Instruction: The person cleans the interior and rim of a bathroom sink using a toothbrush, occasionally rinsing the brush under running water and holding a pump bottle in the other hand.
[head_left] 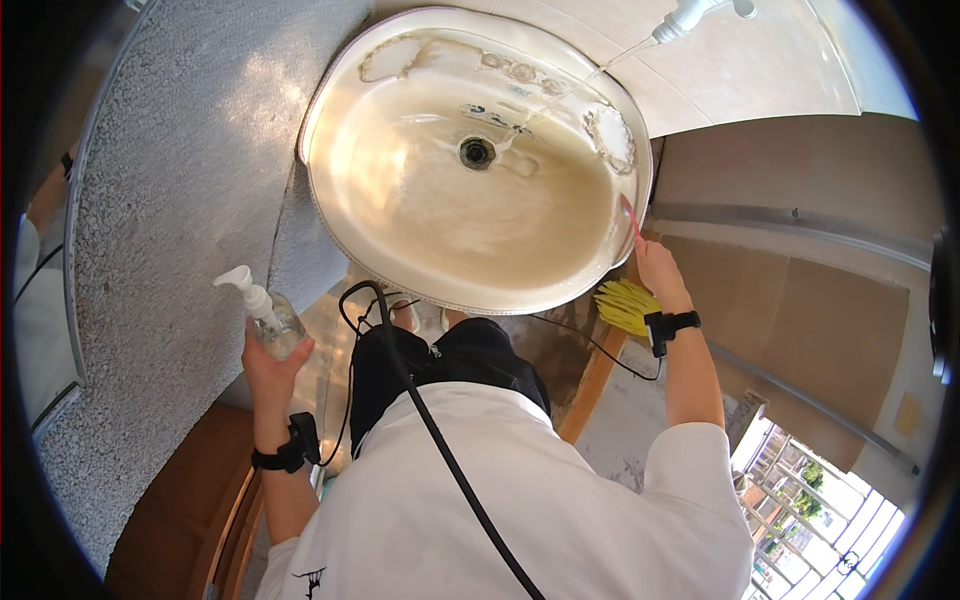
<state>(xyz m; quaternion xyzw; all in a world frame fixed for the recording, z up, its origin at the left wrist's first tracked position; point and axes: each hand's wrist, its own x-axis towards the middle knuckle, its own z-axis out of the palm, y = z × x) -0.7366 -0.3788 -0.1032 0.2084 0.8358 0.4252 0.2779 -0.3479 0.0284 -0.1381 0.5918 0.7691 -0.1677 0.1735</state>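
My left hand (272,362) is wrapped round a clear pump bottle (281,330) with a white pump head, held upright off to the left of the sink. Between the fingers of my right hand (660,272) is a slim pinkish-red stick (630,214), perhaps a small brush; its far end meets the right rim of the sink, and its kind is too small to make out. The oval white sink (470,240) has brownish stains along its back ledge and a dark drain (477,153). Water runs into it from a white tap (690,18) at the upper right.
A rough grey wall (180,190) stands close on the left, with a mirror at its edge. Yellow bristles (625,305) show below my right wrist. A black cable (430,410) hangs across my shirt. Brown boards and a barred window (815,500) lie to the right.
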